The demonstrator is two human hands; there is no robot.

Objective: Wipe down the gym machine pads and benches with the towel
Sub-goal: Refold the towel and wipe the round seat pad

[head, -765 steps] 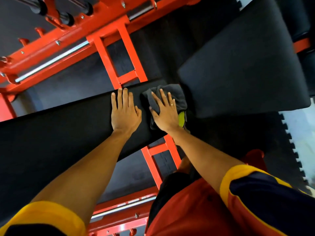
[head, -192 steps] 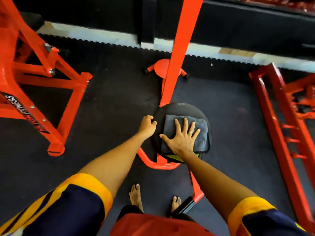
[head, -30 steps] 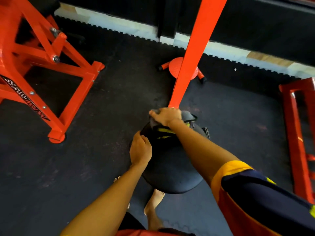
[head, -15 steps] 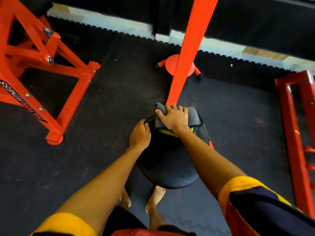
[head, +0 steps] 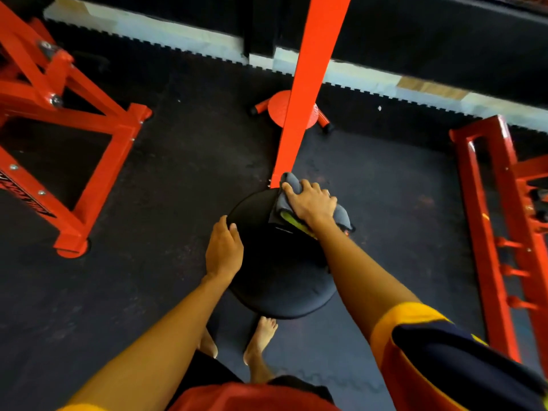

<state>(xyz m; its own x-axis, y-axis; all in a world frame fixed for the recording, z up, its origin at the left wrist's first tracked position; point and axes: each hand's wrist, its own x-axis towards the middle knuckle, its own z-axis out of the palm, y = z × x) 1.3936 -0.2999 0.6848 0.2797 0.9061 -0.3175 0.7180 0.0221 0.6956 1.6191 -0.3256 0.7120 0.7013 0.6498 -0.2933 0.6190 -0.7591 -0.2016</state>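
Centre of the frame, the right hand [head: 311, 203] has its grip curled round the bunched grey towel [head: 342, 216], pressing it onto the far edge of the round black pad [head: 281, 277], just beside the orange post [head: 308, 84]. The left hand [head: 224, 250] curls its grip over the pad's left rim.

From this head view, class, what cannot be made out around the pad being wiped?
Far edge of the round pad: head view, hidden under towel and right hand.
Pad's support: head view, hidden beneath the pad.
Lettering on left red frame: head view, cut off by the picture edge and blurred.
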